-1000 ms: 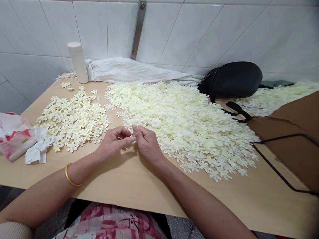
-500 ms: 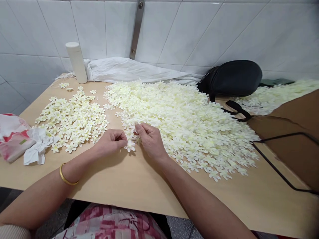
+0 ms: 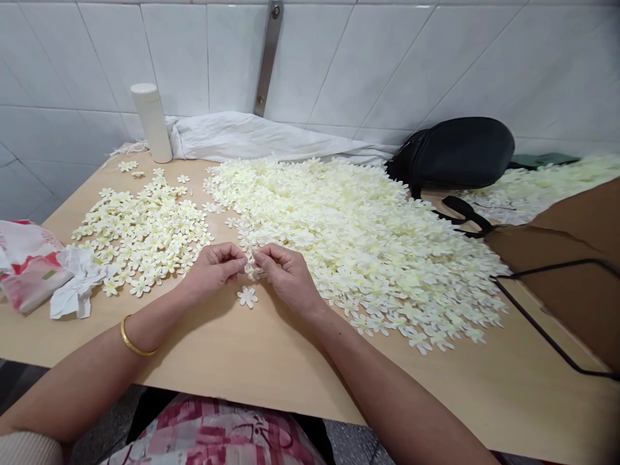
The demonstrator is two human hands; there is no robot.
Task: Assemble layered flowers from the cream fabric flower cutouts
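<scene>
Closely paired at the center of the frame, the left hand (image 3: 216, 270) and the right hand (image 3: 289, 276) are curled, thumbs near fingertips; whether anything is pinched cannot be told. Just below, a single pale flower (image 3: 247, 297) is seen on the surface (image 3: 213, 361), while a smaller flower pile (image 3: 150, 232) is spread at left, a larger flower pile (image 3: 358, 239) at center right.

Anything pinched by the left hand (image 3: 216, 268) or the right hand (image 3: 289, 276) is too small to tell. The left edge cuts off the plastic bag (image 3: 31, 281); the right edge crops the cardboard (image 3: 576, 239), which partly hides the farther flowers (image 3: 571, 175). The large flower heap (image 3: 349, 239) covers some of the white cloth (image 3: 232, 134). The bottom edge trims the patterned garment (image 3: 217, 433), the top edge the metal strip (image 3: 268, 61).
</scene>
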